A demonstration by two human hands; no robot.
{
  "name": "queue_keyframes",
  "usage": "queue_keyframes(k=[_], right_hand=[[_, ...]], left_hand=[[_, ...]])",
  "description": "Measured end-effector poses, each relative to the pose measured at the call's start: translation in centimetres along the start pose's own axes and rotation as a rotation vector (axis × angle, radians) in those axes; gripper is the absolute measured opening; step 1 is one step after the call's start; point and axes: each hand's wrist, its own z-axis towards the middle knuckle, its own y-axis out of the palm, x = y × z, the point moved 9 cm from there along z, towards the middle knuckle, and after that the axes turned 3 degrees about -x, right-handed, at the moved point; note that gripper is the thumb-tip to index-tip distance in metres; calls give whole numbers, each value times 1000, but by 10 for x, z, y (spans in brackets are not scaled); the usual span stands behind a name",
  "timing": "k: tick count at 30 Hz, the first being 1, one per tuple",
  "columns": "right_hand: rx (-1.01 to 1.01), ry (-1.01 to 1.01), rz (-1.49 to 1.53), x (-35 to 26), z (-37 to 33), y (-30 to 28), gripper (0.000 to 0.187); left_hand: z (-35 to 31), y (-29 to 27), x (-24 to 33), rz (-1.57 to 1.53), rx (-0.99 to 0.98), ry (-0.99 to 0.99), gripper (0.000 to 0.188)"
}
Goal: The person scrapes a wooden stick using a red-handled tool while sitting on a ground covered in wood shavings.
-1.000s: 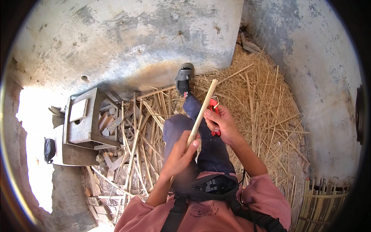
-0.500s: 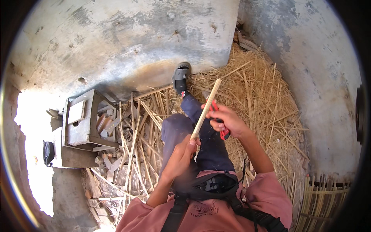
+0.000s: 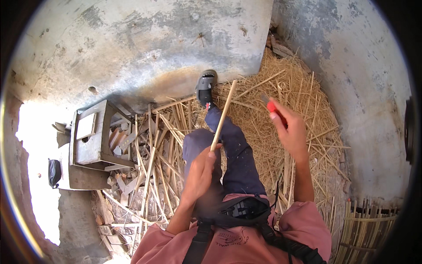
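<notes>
My left hand (image 3: 203,170) is closed round the lower end of a pale bamboo strip (image 3: 225,112). The strip slants up and away over my legs, its far end free. Well off to the right of it, my right hand (image 3: 292,131) grips a knife (image 3: 271,106) with a red-and-black handle. A short grey blade tip points up and left from that fist, apart from the strip. Most of the handle is covered by my fingers. Beyond the knife a thin curled shaving (image 3: 282,86) shows against the heap of shavings (image 3: 268,132).
Left stands a wooden box frame (image 3: 91,136) among rubble, with many long strips (image 3: 151,176) beside it. A dark pouch (image 3: 54,174) lies farther left. Stained walls (image 3: 167,39) close off the far side and right. A slatted bamboo piece (image 3: 365,233) is at lower right.
My right hand with the knife has moved right and farther out, away from the strip. The strip has shifted slightly left and turned, with my left hand still holding its lower end.
</notes>
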Motion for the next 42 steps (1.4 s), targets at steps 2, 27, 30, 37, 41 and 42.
queue_keyframes(k=[2, 27, 30, 37, 41, 42], right_hand=[[-52, -52, 142, -19, -6, 16, 37], [-85, -491, 224, -87, -47, 65, 31], [-75, -478, 218, -90, -47, 63, 31], [-35, -451, 167, -91, -49, 62, 29], [-1, -443, 139, -93, -50, 61, 29], [11, -442, 132, -93, -50, 60, 29]], left_hand=[[-1, 0, 3, 11, -1, 33, 46], [0, 5, 35, -129, 119, 159, 30], [-1, 5, 25, -102, 94, 101, 31], [-3, 3, 14, 44, 114, 58, 28], [-2, 2, 14, 40, 164, 78, 29], [-2, 2, 16, 55, 167, 64, 29]])
